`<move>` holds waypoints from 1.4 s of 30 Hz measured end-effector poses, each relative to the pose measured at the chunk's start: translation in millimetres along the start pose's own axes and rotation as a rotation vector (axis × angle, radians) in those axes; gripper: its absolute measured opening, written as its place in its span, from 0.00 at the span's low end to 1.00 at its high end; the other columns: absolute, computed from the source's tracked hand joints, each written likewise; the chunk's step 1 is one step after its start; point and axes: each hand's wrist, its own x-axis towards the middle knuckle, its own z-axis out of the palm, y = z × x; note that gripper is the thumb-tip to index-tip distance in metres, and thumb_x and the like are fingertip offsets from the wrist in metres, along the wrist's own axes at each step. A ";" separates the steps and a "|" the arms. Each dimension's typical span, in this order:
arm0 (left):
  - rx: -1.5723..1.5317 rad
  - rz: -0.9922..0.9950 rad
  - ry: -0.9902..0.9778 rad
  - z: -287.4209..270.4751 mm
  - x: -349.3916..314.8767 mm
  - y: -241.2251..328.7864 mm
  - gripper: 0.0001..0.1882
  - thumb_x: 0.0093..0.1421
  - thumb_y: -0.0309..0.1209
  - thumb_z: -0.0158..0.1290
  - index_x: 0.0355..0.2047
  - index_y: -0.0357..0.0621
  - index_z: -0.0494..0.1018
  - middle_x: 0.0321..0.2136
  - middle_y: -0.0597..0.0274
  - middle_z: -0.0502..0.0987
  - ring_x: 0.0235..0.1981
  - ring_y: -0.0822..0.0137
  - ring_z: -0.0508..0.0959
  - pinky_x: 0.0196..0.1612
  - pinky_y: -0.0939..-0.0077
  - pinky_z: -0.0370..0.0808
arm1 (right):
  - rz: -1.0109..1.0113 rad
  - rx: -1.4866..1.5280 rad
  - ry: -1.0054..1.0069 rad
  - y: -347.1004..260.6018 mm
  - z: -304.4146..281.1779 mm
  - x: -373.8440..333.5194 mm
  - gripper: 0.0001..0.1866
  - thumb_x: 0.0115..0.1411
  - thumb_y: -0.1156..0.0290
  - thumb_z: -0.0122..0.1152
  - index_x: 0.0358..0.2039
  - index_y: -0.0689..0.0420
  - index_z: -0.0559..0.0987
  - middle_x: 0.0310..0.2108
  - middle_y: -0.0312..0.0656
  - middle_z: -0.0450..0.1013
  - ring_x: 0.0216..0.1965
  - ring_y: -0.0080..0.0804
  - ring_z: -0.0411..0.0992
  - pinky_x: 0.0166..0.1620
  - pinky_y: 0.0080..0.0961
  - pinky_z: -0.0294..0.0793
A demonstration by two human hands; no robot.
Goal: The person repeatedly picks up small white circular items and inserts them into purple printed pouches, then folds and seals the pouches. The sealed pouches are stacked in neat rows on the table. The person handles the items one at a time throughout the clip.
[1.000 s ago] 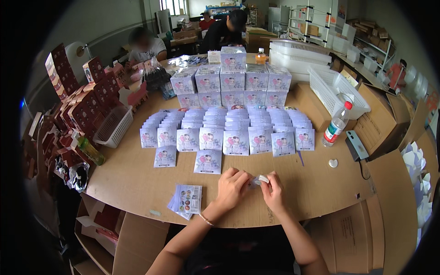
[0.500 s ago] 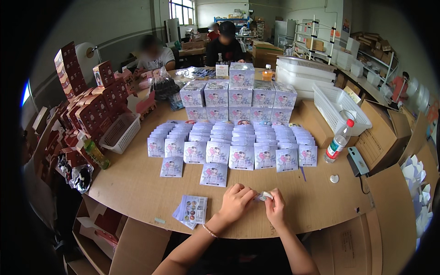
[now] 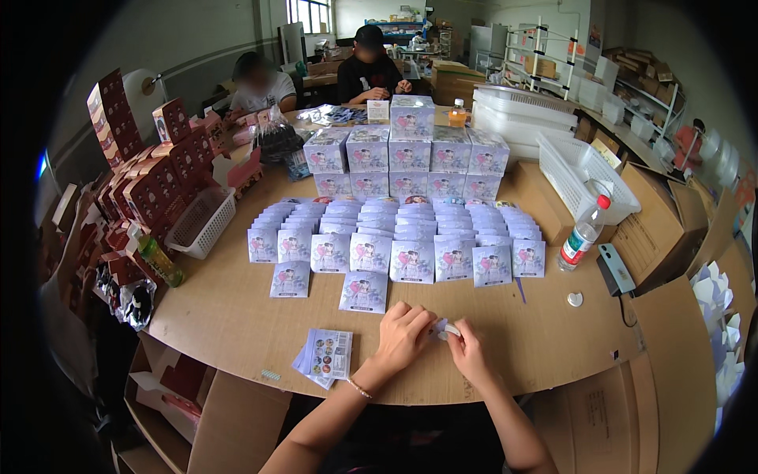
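My left hand (image 3: 404, 338) is closed, its fingertips pinching a small pale lilac piece (image 3: 438, 325) near the table's front edge. Beside it, my right hand (image 3: 467, 347) pinches a small white, curved item (image 3: 451, 329), perhaps a small roll or strip; its kind is too small to make out. The two pieces meet between my fingertips. To the left of my left wrist lies a short stack of flat lilac packets (image 3: 330, 354), the top one showing round pictures. Beyond my hands, a lilac packet (image 3: 364, 293) stands out in front of overlapping rows of matching packets (image 3: 412, 261).
Lilac boxes (image 3: 410, 155) are stacked behind the rows. A bottle with a red cap (image 3: 580, 235), a small white round thing (image 3: 575, 299) and a phone-like device (image 3: 614, 268) are at right. White baskets (image 3: 204, 225) and red boxes (image 3: 154, 189) stand left. Two people (image 3: 369, 75) sit across.
The view has shifted slightly. My hands stay together, with the white item turned a little between them. The person opposite has raised their head and hands.
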 end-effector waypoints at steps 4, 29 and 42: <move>-0.114 -0.178 0.111 -10.4 13.4 -4.3 0.03 0.53 0.24 0.56 0.24 0.44 0.73 0.20 0.65 0.72 0.24 0.62 0.66 0.29 0.71 0.65 | -0.031 -0.009 -0.049 -6.1 -2.4 -2.1 0.06 0.55 0.80 0.56 0.33 0.63 0.69 0.29 0.50 0.68 0.29 0.51 0.69 0.31 0.38 0.68; -1.612 -1.425 0.047 45.1 4.9 -13.0 0.21 0.65 0.52 0.43 0.46 0.50 0.70 0.38 0.70 0.75 0.39 0.72 0.75 0.44 0.70 0.71 | 0.123 -0.452 0.101 -16.2 -59.3 1.3 0.16 0.55 0.69 0.62 0.43 0.59 0.71 0.32 0.45 0.67 0.39 0.46 0.64 0.43 0.38 0.64; -0.779 -0.533 0.139 37.5 1.4 14.5 0.52 0.41 0.32 0.70 0.59 0.42 0.46 0.50 0.54 0.59 0.53 0.61 0.63 0.54 0.67 0.64 | -0.078 -0.169 0.029 -42.3 -40.9 1.6 0.11 0.53 0.84 0.55 0.39 0.63 0.77 0.32 0.45 0.69 0.30 0.40 0.71 0.33 0.30 0.71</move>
